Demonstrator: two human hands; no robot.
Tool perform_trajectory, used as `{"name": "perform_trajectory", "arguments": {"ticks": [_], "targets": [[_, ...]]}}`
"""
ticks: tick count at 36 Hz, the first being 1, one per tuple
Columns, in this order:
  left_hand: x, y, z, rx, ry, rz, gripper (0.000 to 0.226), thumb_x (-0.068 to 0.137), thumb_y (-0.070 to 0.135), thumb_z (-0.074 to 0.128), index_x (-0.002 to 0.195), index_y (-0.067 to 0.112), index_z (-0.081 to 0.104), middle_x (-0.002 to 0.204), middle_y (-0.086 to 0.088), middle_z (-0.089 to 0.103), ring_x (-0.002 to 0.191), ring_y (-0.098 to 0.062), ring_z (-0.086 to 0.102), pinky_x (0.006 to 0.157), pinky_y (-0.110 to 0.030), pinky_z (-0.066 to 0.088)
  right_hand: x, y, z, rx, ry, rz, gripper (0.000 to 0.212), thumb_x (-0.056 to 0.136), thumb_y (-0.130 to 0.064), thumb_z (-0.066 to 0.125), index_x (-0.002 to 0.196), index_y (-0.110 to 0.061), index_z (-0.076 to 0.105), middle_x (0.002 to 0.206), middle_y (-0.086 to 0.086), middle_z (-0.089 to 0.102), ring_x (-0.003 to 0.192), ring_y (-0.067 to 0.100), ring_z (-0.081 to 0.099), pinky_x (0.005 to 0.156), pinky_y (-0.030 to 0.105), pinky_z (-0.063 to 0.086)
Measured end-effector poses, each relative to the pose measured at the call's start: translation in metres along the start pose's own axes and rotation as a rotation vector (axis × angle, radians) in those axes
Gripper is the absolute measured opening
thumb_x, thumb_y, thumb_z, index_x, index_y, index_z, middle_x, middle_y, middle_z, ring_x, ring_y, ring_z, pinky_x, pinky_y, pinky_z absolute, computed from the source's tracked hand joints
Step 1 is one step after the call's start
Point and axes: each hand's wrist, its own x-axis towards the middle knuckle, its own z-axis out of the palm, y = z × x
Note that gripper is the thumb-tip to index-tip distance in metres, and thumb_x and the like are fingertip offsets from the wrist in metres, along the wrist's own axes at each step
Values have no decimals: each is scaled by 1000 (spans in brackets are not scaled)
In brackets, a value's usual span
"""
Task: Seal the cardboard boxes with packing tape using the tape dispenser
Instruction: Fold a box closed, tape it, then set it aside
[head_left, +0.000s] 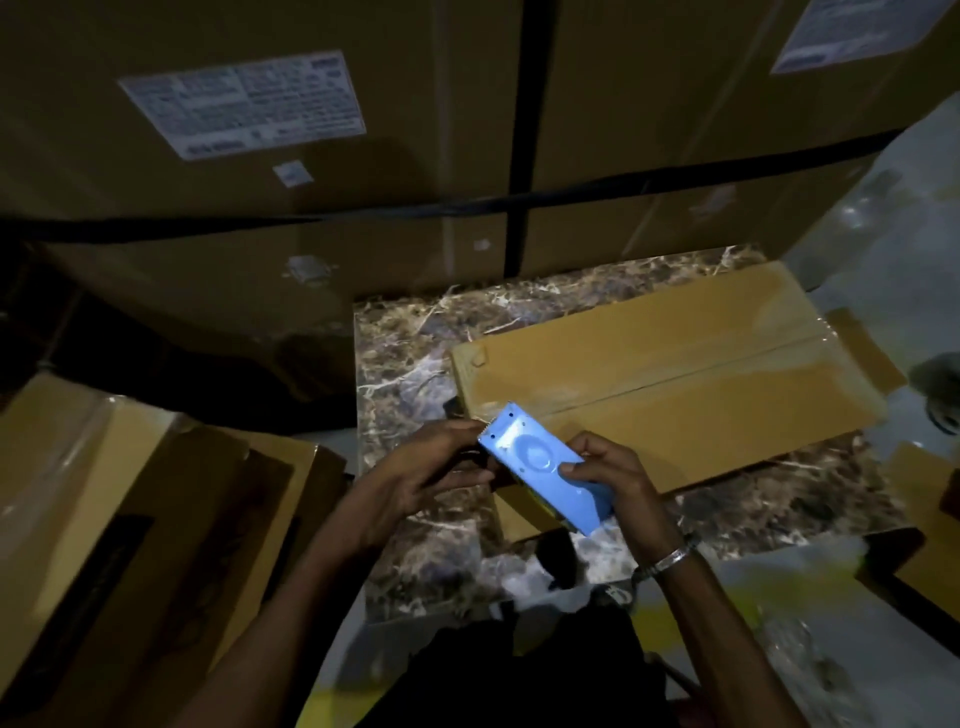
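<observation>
Lower centre of frame: blue tape dispenser (543, 465) held over the near-left corner of a flat cardboard box (670, 374); serrated end points up-left, just at the box corner. Right hand (613, 475) grips the dispenser's lower end, thumb pressed on its top face, fingers curled round the far side. Silver bracelet (670, 558) on that wrist. Left hand (431, 467) sits at the dispenser's left edge, fingers partly curled toward its underside; cannot tell whether they pinch tape or only touch the body, that area is dark and blurred.

Box lies on a dark marbled surface (405, 364), centre-right of frame, flaps closed, a glossy strip of tape along the centre seam. Lower left of frame: another cardboard box (104, 493) with shiny tape across its top, tilted toward the camera. Upper half of frame: large stacked cartons (260, 218), dark straps across them, white label (244, 104) at upper left, second label (852, 31) at upper right. Lighting dim, print on labels unreadable
</observation>
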Motion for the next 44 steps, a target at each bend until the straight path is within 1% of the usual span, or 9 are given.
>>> {"name": "perform_trajectory", "arguments": {"ticks": [5, 12, 18, 21, 26, 30, 33, 40, 44], "targets": [[2, 10, -21, 35, -26, 26, 22, 106, 20, 62, 112, 4, 77, 105, -14, 78, 84, -16, 76, 70, -26, 61, 3, -7, 29, 20, -34, -11, 53, 81, -38, 71, 84, 5, 40, 99, 39, 36, 79, 31, 45, 74, 41, 24], [22, 32, -40, 283, 24, 144, 29, 105, 22, 66, 97, -3, 78, 78, -17, 73, 64, -17, 72, 62, -27, 61, 19, -18, 46, -99, 105, 7, 46, 74, -45, 76, 72, -12, 44, 74, 10, 41, 67, 22, 49, 65, 32, 30], [52, 62, -64, 382, -32, 155, 27, 105, 18, 66, 103, -6, 77, 110, -39, 68, 91, -36, 70, 70, -30, 63, 32, -17, 64, -224, 225, 72, 37, 82, -52, 73, 74, -22, 54, 67, -2, 49, 68, 25, 53, 65, 38, 39], [63, 71, -67, 442, -29, 103, 18, 101, 12, 68, 94, -1, 80, 98, -33, 69, 93, -34, 70, 68, -30, 63, 38, -18, 78, -256, 282, 129, 36, 91, -44, 72, 79, -12, 61, 58, -12, 52, 66, 23, 55, 67, 37, 42], [77, 99, -89, 381, 126, 156, 17, 101, 3, 66, 87, -2, 74, 82, -19, 74, 55, -11, 71, 45, -19, 53, 36, -18, 92, -378, 362, 140, 61, 79, -62, 62, 84, -1, 65, 72, 10, 59, 68, 24, 57, 66, 35, 38], [90, 124, -124, 450, 67, 190, 21, 108, 18, 61, 93, 9, 73, 94, -13, 80, 72, -12, 76, 53, -19, 54, 20, -9, 101, -273, 344, 98, 62, 79, -63, 62, 75, -2, 52, 71, 0, 43, 69, 13, 44, 68, 36, 30], [97, 128, -121, 487, 18, 263, 24, 107, 28, 64, 92, 12, 72, 92, -9, 80, 76, -17, 76, 56, -20, 54, 20, -2, 111, -279, 314, 72, 49, 98, -39, 66, 67, -15, 37, 58, -8, 30, 57, 10, 33, 66, 32, 27], [123, 120, -106, 496, 53, 310, 33, 104, 37, 67, 104, 5, 73, 105, -6, 81, 82, -21, 77, 64, -28, 55, 37, -5, 120, -315, 349, 65, 47, 100, -35, 67, 61, -26, 43, 49, -15, 45, 49, -1, 42, 55, 20, 30], [137, 111, -104, 506, 93, 300, 22, 101, 37, 72, 93, 17, 75, 102, 1, 80, 89, -25, 77, 73, -35, 54, 41, -6, 123, -316, 376, 62, 47, 100, -33, 67, 60, -27, 45, 48, -16, 49, 48, -3, 46, 52, 16, 30]]}}
